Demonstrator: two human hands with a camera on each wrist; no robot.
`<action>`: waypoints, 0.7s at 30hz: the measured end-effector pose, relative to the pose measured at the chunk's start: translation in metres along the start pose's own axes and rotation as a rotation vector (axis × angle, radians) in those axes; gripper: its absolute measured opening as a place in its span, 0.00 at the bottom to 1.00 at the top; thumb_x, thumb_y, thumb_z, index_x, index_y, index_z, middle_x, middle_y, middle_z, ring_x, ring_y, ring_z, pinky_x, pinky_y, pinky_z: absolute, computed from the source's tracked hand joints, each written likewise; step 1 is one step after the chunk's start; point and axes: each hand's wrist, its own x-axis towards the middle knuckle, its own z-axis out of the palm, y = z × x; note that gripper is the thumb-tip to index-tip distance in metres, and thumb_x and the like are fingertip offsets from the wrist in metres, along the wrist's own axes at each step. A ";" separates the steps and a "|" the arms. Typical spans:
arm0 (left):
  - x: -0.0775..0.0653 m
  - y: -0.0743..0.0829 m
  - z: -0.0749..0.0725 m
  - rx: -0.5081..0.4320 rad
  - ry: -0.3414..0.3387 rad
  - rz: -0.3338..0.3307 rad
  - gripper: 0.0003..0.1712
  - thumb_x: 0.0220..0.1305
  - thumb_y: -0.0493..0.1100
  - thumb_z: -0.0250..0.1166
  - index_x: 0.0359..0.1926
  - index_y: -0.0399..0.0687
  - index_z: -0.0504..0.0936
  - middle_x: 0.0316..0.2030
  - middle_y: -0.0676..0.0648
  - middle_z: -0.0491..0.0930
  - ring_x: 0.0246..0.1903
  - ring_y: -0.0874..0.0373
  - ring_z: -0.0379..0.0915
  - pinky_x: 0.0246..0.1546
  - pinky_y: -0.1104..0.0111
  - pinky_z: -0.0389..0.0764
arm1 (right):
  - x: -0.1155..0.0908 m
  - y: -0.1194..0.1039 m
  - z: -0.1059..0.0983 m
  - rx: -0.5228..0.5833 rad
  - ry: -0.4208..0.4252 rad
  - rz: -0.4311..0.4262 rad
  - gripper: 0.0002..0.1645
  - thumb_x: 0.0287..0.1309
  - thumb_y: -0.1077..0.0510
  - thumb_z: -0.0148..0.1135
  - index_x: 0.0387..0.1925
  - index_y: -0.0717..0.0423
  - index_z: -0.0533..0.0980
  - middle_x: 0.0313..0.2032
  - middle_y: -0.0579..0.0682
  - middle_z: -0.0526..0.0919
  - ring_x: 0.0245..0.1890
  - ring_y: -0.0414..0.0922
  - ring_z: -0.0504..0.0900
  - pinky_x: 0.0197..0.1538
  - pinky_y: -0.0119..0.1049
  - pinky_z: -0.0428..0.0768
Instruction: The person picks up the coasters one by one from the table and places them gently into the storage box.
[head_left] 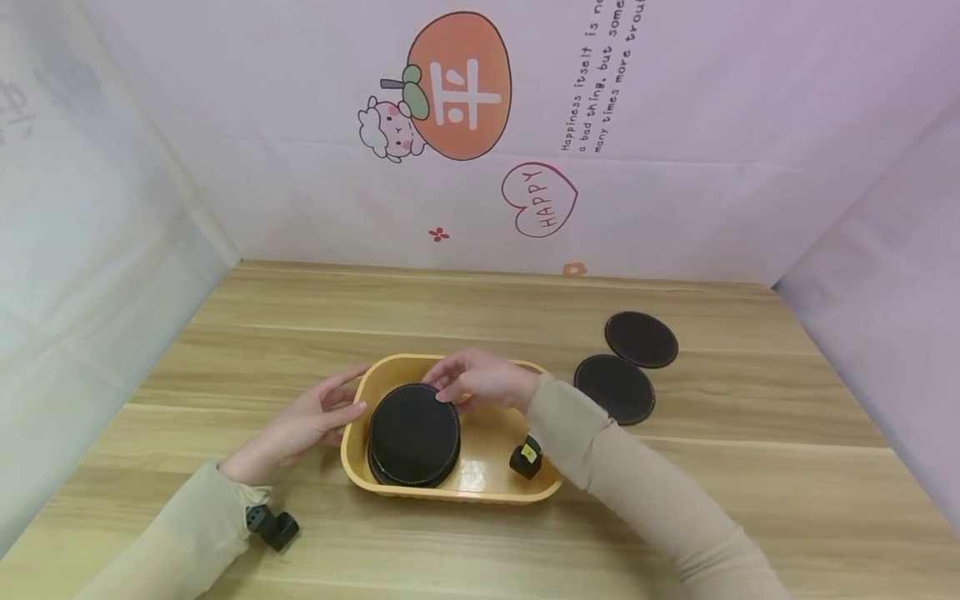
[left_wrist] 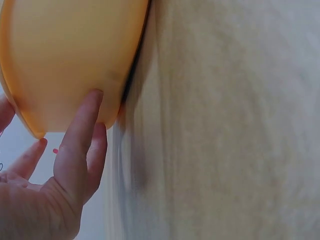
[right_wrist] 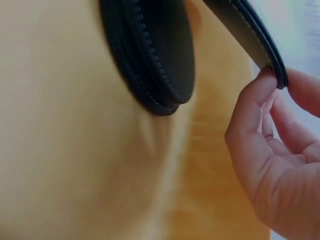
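Note:
My right hand pinches the edge of a round black coaster with pale stitching, thumb on one face and fingers on the other. In the right wrist view this coaster is held apart from a stack of coasters inside the yellow plastic bin. From the head, the held coaster covers most of that stack. My left hand rests against the bin's left end, fingers fairly straight; in the left wrist view its fingertips touch the outer wall of the bin.
Two more black coasters lie on the wooden table right of the bin: a nearer coaster and a farther coaster, their edges meeting. Printed white cloth walls the back and both sides. A small black camera sits on my left wrist.

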 end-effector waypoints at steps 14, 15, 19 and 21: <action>-0.001 -0.001 -0.002 0.001 -0.025 0.014 0.41 0.68 0.41 0.57 0.74 0.43 0.44 0.62 0.23 0.56 0.47 0.52 0.76 0.41 0.56 0.84 | 0.010 0.006 0.006 -0.115 -0.006 0.045 0.17 0.59 0.71 0.56 0.51 0.65 0.75 0.36 0.51 0.75 0.33 0.40 0.73 0.33 0.28 0.77; -0.001 -0.002 -0.003 0.000 -0.021 0.009 0.41 0.68 0.41 0.58 0.74 0.44 0.45 0.62 0.23 0.56 0.47 0.51 0.76 0.41 0.56 0.84 | 0.011 0.007 0.007 -0.123 0.001 0.048 0.17 0.59 0.71 0.56 0.50 0.65 0.76 0.36 0.51 0.75 0.33 0.40 0.73 0.34 0.28 0.78; 0.000 -0.002 -0.004 0.003 -0.023 0.002 0.41 0.68 0.40 0.57 0.74 0.44 0.45 0.63 0.23 0.56 0.48 0.50 0.76 0.41 0.56 0.84 | 0.012 0.009 0.009 -0.183 0.047 0.054 0.16 0.58 0.71 0.58 0.49 0.64 0.77 0.36 0.50 0.77 0.35 0.39 0.75 0.37 0.30 0.82; 0.002 -0.001 -0.004 0.007 -0.025 -0.001 0.40 0.68 0.40 0.56 0.74 0.44 0.45 0.63 0.23 0.56 0.48 0.49 0.76 0.41 0.56 0.84 | 0.012 0.009 0.010 -0.217 0.079 0.057 0.16 0.57 0.71 0.59 0.48 0.63 0.78 0.36 0.50 0.78 0.35 0.40 0.76 0.38 0.32 0.83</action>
